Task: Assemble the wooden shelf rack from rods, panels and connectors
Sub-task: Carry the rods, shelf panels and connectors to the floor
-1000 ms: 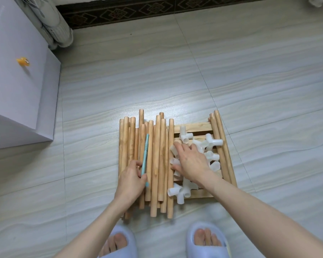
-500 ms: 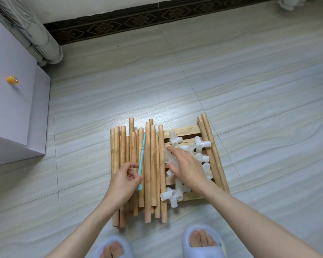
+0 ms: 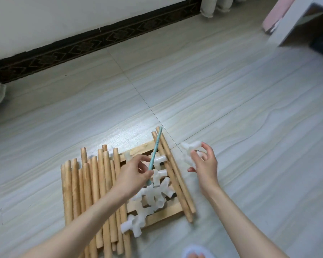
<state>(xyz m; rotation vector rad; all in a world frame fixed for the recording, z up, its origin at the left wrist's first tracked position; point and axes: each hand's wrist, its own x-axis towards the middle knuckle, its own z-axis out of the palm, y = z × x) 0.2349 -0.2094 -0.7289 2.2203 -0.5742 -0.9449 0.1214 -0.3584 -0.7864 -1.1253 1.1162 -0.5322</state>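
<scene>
Left hand (image 3: 133,175) pinches teal stick (image 3: 154,155), right hand (image 3: 203,162) grips connectors (image 3: 189,149) over open floor (image 3: 250,127)

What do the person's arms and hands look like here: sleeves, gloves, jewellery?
Both forearms are bare to the frame edge: no sleeves show. The left hand and right hand wear no gloves; no rings, watch or bracelets are visible. Motion blur hides the fingernails.

Open floor (image 3: 250,118) right of the panel (image 3: 138,151); rods (image 3: 93,183) and connectors (image 3: 153,198) crowding its top.
</scene>
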